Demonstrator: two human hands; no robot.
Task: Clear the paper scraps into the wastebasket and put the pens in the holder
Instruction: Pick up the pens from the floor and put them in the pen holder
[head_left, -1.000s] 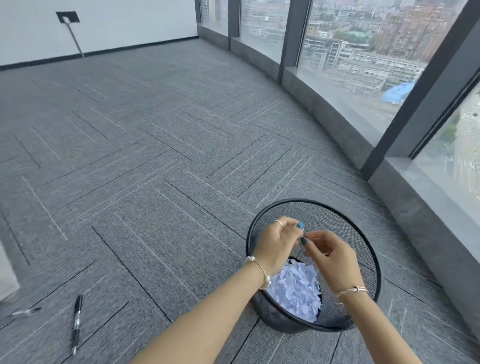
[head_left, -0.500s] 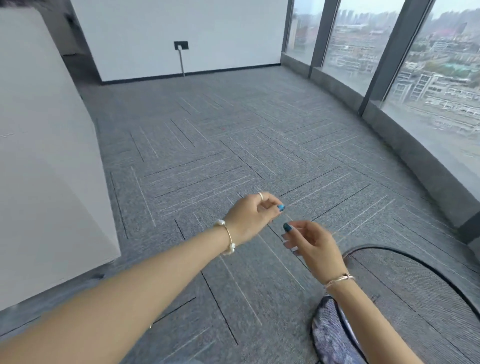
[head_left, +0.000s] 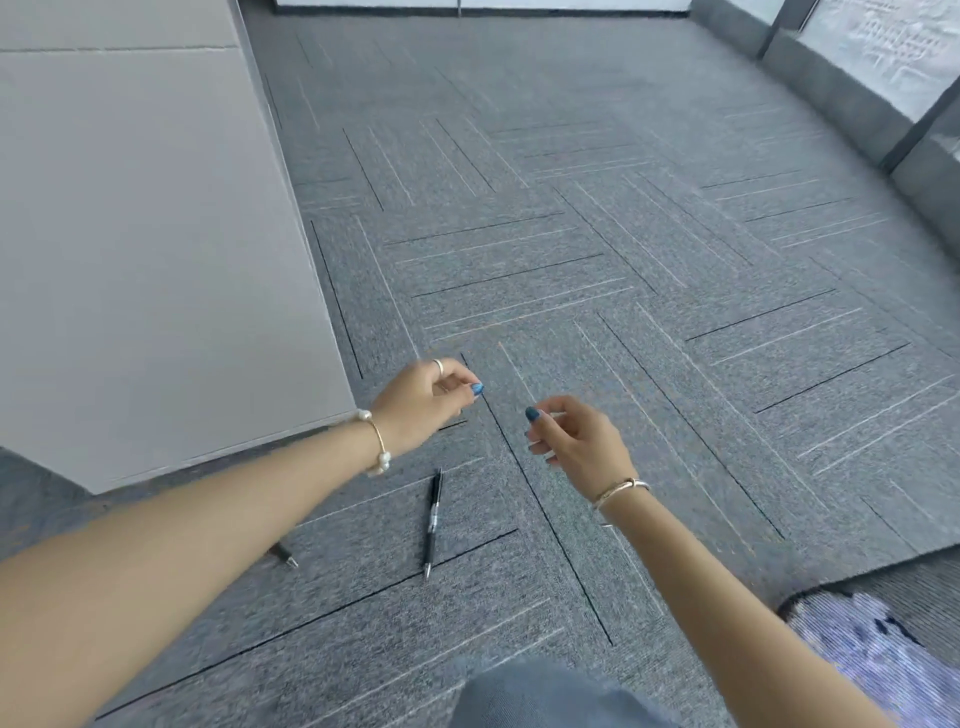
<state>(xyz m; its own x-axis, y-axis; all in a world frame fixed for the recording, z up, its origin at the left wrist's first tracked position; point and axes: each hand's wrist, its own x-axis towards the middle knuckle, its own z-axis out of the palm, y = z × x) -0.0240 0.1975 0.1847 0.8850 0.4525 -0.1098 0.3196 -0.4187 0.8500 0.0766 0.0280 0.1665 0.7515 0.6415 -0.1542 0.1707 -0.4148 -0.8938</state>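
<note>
Near right, the wastebasket (head_left: 810, 597) holds pale paper scraps (head_left: 883, 654). Both hands hover, left hand (head_left: 426, 400) and right hand (head_left: 576, 441) loosely curled, holding nothing. A black pen (head_left: 432, 519) lies on the carpet (head_left: 623, 234), another pen (head_left: 284, 556) peeks left.

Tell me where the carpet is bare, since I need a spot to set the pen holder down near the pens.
Bare carpet stretches ahead of both hands, between the grey panel and the window ledge. Crowded: under the left hand the black pen lies, a second pen peeks from under the forearm, and the wastebasket sits lower right beside the right hand.
</note>
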